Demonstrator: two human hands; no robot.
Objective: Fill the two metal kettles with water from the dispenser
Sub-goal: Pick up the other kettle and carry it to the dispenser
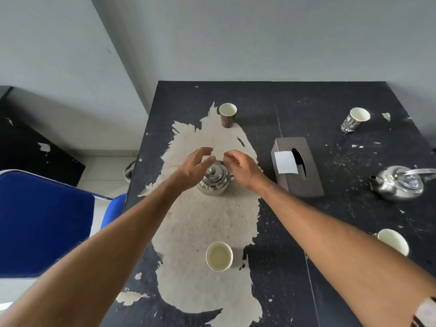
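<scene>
A small shiny metal kettle with its lid on stands on the worn middle of the black table. My left hand hovers over its left side with fingers loosely spread, holding nothing. My right hand hovers over its right side, fingers relaxed and slightly curled, also without anything in it. Whether either hand touches the kettle is unclear. A second metal kettle sits at the table's right edge with its spout pointing left. No water dispenser is in view.
A brown tissue box lies right of the near kettle. Paper cups stand at the back, back right, front middle and right. A blue chair stands left of the table, against grey walls.
</scene>
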